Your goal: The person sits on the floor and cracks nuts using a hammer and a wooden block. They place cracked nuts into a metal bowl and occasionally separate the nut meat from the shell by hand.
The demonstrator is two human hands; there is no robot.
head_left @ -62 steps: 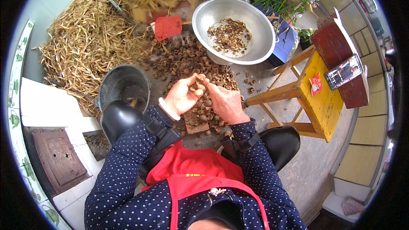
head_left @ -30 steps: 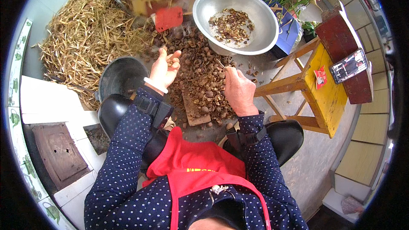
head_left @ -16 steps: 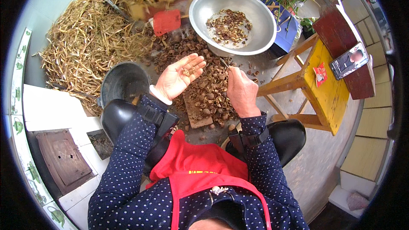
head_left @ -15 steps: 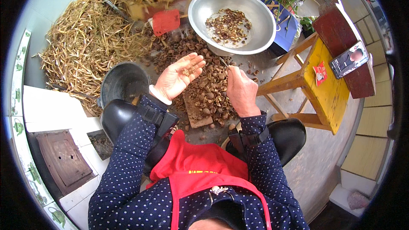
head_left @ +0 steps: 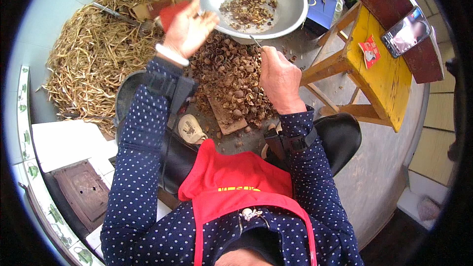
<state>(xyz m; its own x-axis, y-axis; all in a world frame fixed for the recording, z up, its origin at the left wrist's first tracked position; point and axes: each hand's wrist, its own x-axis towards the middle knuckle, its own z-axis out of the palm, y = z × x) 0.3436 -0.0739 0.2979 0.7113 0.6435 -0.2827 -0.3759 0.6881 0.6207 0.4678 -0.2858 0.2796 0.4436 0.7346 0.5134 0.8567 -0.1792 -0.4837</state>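
My left hand (head_left: 186,32) is raised by the left rim of a wide metal basin (head_left: 209,12), palm up with fingers stretched out, slightly blurred. Whether any nut bits lie on it is too smeared to tell. Inside the basin are brown and pale walnut kernel pieces (head_left: 252,9). My right hand (head_left: 281,79) is closed around a thin metal pick (head_left: 255,42), whose tip points up and left toward the basin; the fingers hide its handle. Beneath both hands spreads a heap of cracked walnut shells (head_left: 236,66), with a wooden block (head_left: 225,114) at its near side.
Dry stalks (head_left: 93,64) are piled at the left. A dark bucket (head_left: 129,88) stands partly behind my left forearm. To the right, a yellow wooden chair (head_left: 372,64) carries a phone (head_left: 406,32) and a red packet (head_left: 369,51). A blue box (head_left: 322,2) sits behind the basin.
My left hand has moved up and left, from over the shells to the basin's rim; nut pieces lay on its palm before. My right hand still holds the pick. The whole view has shifted.
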